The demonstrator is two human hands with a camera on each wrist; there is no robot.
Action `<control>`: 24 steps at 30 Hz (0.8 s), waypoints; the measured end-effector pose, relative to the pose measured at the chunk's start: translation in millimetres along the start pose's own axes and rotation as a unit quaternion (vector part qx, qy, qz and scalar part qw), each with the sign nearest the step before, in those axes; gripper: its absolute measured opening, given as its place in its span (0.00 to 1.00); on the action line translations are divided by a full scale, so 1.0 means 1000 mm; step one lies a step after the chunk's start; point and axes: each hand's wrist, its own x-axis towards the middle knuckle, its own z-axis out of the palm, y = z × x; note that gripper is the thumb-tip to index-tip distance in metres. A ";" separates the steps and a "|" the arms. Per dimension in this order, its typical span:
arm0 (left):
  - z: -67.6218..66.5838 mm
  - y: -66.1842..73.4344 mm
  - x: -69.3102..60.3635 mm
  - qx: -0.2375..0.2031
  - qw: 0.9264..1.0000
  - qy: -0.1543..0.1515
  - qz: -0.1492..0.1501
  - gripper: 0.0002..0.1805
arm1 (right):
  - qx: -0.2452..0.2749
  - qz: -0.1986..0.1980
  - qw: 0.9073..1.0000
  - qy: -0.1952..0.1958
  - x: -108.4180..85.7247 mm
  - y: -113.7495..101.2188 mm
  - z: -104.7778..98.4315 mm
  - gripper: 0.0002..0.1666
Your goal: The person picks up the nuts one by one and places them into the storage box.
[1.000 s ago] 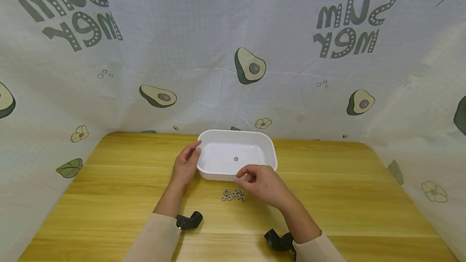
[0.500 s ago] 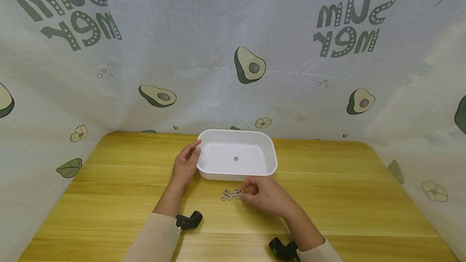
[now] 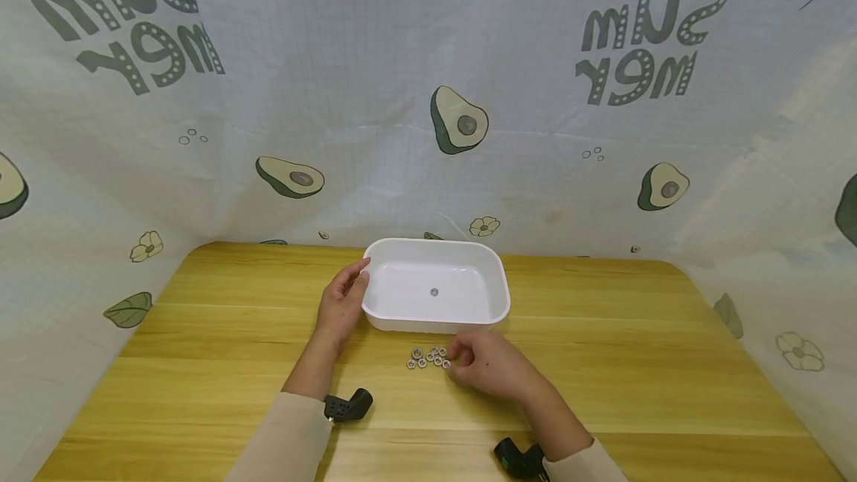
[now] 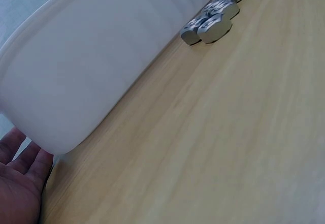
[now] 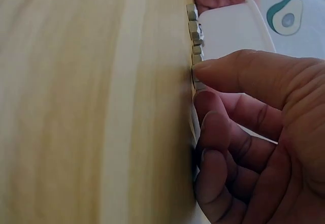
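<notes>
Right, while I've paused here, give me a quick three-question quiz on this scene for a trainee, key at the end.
1. True or false: only one nut shows in the tub.
2. Where do the other nuts lie?
3. Which hand is beside those other nuts?
A) left
B) right
C) neither

Key:
1. True.
2. In a loose cluster on the table, on the tub's near side.
3. B: the right hand is at them, while the left hand is at the tub's left end.
</notes>
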 end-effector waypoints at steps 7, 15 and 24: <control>0.000 0.000 0.000 0.001 1.000 -0.001 -0.004 0.21 | -0.012 0.002 1.000 0.004 0.000 -0.002 0.003 0.08; 0.000 -0.001 0.000 0.005 1.000 -0.002 -0.005 0.21 | -0.029 -0.002 1.000 0.006 0.002 -0.004 0.005 0.07; 0.000 -0.001 0.000 0.003 1.000 -0.002 -0.004 0.21 | -0.042 -0.015 0.999 0.008 0.003 -0.006 0.005 0.06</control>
